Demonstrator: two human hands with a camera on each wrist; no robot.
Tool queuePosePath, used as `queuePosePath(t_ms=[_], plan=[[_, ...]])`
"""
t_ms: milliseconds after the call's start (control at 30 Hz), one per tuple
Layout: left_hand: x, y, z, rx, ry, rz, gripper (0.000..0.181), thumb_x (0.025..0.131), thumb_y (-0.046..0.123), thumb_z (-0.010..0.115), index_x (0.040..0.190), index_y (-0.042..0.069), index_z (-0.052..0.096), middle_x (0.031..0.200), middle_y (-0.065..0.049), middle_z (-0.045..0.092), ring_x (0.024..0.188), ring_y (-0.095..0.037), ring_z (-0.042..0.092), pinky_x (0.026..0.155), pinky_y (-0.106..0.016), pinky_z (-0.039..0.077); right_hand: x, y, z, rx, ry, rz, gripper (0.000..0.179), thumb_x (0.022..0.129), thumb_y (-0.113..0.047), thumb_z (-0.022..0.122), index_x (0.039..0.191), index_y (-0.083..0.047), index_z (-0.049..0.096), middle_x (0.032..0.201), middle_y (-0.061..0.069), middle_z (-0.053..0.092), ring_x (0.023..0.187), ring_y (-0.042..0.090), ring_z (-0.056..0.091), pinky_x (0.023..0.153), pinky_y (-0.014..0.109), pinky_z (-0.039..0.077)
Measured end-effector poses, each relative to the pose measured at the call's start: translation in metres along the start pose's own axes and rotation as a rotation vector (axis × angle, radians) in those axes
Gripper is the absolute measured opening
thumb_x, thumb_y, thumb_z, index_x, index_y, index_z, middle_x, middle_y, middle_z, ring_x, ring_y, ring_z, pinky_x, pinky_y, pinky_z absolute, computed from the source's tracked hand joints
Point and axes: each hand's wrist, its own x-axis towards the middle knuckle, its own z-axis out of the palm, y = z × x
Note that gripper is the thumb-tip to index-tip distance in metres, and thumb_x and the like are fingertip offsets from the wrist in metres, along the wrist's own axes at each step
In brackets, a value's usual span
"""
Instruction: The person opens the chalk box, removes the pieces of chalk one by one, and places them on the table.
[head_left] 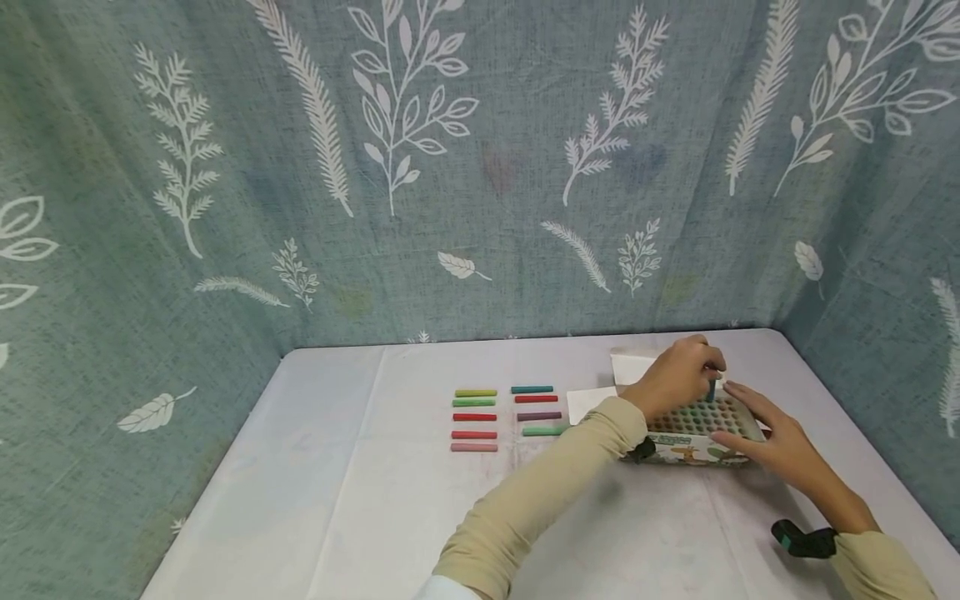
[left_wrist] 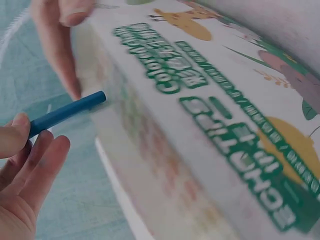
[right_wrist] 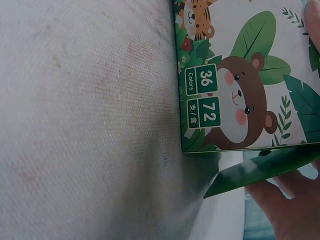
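Note:
My left hand (head_left: 678, 375) pinches a dark blue chalk stick (left_wrist: 67, 115) between thumb and fingers. In the head view the stick stands upright over the far right part of the holed top of a printed cardboard box (head_left: 686, 450); rows of coloured dots fill that top. My right hand (head_left: 783, 446) grips the box's right end, thumb at the front edge and fingers at the far side. Animal pictures and the numbers 36 and 72 show on the box wall (right_wrist: 240, 95) in the right wrist view.
Two columns of chalk sticks lie left of the box, among them a yellow-green stick (head_left: 476, 392), a pink stick (head_left: 473, 447) and a purple stick (head_left: 539, 416). White box flaps (head_left: 588, 403) stick out leftward and at the back. A leaf-patterned curtain (head_left: 480, 275) surrounds the white-covered table (head_left: 420, 517).

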Motion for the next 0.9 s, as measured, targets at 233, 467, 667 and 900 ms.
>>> queuePosePath(t_ms=[233, 467, 667, 900], plan=[[-0.005, -0.009, -0.011, -0.116, 0.071, 0.005, 0.017, 0.094, 0.017, 0.06, 0.107, 0.012, 0.07, 0.094, 0.005, 0.058, 0.078, 0.003, 0.051, 0.067, -0.003, 0.039, 0.0, 0.0, 0.0, -0.018, 0.009, 0.007, 0.085, 0.085, -0.037, 0.07, 0.151, -0.01, 0.023, 0.151, 0.026, 0.02, 0.129, 0.054, 0.025, 0.087, 0.071, 0.031], [-0.02, -0.024, -0.015, -0.362, 0.141, -0.044, 0.014, 0.091, 0.014, 0.064, 0.102, 0.007, 0.071, 0.09, 0.003, 0.06, 0.077, 0.002, 0.052, 0.066, -0.006, 0.043, 0.002, 0.0, 0.0, -0.017, 0.002, 0.037, 0.088, 0.085, -0.039, 0.07, 0.152, -0.011, 0.021, 0.151, 0.026, 0.02, 0.127, 0.053, 0.028, 0.087, 0.071, 0.032], [-0.037, -0.032, -0.019, -0.656, 0.19, -0.152, 0.013, 0.089, 0.009, 0.066, 0.099, 0.001, 0.07, 0.087, 0.001, 0.06, 0.068, -0.006, 0.063, 0.061, -0.016, 0.053, 0.002, -0.002, 0.0, -0.002, 0.0, 0.046, 0.089, 0.084, -0.039, 0.071, 0.152, -0.01, 0.021, 0.151, 0.026, 0.019, 0.128, 0.053, 0.027, 0.088, 0.07, 0.032], [-0.056, -0.045, -0.023, -0.8, 0.239, -0.207, 0.011, 0.087, 0.007, 0.069, 0.096, 0.002, 0.071, 0.08, -0.002, 0.066, 0.067, -0.016, 0.067, 0.066, -0.034, 0.057, 0.001, -0.003, 0.003, 0.012, 0.002, 0.026, 0.087, 0.085, -0.037, 0.071, 0.152, -0.01, 0.02, 0.152, 0.026, 0.018, 0.128, 0.053, 0.028, 0.088, 0.069, 0.033]])
